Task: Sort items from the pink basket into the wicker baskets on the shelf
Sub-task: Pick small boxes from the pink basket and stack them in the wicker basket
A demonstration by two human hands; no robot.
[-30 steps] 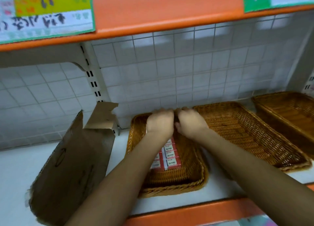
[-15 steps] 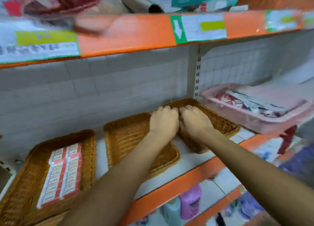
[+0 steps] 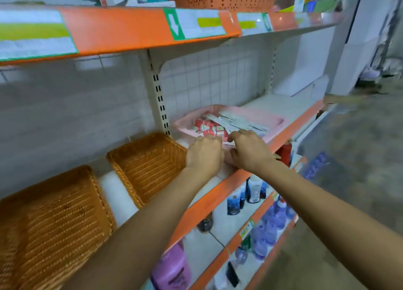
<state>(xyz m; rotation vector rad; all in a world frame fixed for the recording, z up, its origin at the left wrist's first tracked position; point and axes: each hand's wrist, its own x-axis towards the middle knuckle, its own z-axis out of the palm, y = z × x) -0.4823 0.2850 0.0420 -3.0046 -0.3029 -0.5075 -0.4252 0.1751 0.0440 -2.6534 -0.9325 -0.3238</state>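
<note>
The pink basket [image 3: 275, 120] stands on the shelf at centre right, holding small red-and-white boxes [image 3: 204, 126] and long white packets [image 3: 236, 120]. Both hands are at its near rim. My left hand [image 3: 205, 155] shows its back, and its bent fingers are hidden at the rim. My right hand [image 3: 250, 151] reaches over the rim, fingers curved above the packets, thumb spread apart below them. Two wicker baskets, one beside the pink basket [image 3: 148, 165] and one at lower left [image 3: 50, 220], are empty.
An orange-edged shelf [image 3: 122, 30] with price labels hangs close overhead. A slotted upright [image 3: 160, 102] stands behind the baskets. Bottles [image 3: 254, 191] fill the lower shelves, with a purple jug [image 3: 172, 268] below. Grey floor lies to the right.
The view has swung right, away from the wicker basket filled with boxes. Both hands travelled together past the empty wicker baskets and now reach the pink basket's near rim.
</note>
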